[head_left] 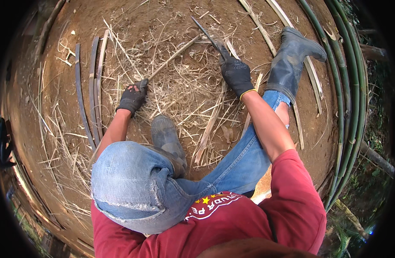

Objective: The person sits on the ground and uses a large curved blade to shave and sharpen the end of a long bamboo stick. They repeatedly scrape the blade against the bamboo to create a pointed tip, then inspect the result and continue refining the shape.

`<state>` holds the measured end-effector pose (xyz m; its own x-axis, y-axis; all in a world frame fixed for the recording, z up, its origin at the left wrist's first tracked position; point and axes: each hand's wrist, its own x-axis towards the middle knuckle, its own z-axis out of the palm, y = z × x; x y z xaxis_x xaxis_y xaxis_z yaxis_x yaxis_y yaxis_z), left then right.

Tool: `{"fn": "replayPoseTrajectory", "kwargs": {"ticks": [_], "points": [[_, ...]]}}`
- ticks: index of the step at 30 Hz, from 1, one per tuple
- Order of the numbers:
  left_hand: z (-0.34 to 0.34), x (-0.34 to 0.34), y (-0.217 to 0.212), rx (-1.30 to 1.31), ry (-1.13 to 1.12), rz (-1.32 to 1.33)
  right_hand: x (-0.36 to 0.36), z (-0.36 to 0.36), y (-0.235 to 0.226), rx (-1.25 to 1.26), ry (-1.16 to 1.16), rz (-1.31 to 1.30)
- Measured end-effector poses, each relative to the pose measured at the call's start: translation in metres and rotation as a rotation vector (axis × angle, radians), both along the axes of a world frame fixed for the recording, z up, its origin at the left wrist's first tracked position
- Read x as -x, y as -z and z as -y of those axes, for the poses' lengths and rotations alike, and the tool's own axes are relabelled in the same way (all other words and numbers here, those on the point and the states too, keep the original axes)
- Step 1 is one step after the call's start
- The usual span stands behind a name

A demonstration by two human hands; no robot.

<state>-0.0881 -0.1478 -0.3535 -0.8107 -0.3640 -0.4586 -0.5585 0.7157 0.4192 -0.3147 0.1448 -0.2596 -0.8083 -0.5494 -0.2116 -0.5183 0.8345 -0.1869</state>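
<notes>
My left hand (134, 95), in a dark glove with worn patches, is closed around a thin bamboo strip (176, 56). The strip slants up and right from my fist, its far end close to the knife blade. My right hand (236, 74), also gloved, grips a long-bladed knife (205, 32). Its narrow dark blade points up and left, and the fingers hide most of the handle. Whether blade and strip touch, I cannot tell. Beneath both hands spreads a litter of pale bamboo shavings (184, 88).
Several split bamboo strips (93, 81) lie to the left. Longer slats (312, 79) stretch past my right boot (287, 60), with green bamboo poles (355, 94) beyond. My left boot (165, 135) rests at the edge of the shavings on the dirt ground (120, 13).
</notes>
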Motion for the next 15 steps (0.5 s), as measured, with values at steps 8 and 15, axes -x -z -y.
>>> {"fn": "replayPoseTrajectory", "kwargs": {"ticks": [8,15], "points": [[0.006,-0.002,0.024,0.023,0.027,0.008,0.004,-0.020,0.025,-0.044,-0.091,-0.076],[0.014,-0.014,0.037,0.055,-0.001,0.049,-0.009,0.006,-0.006,0.165,-0.113,-0.167]]}}
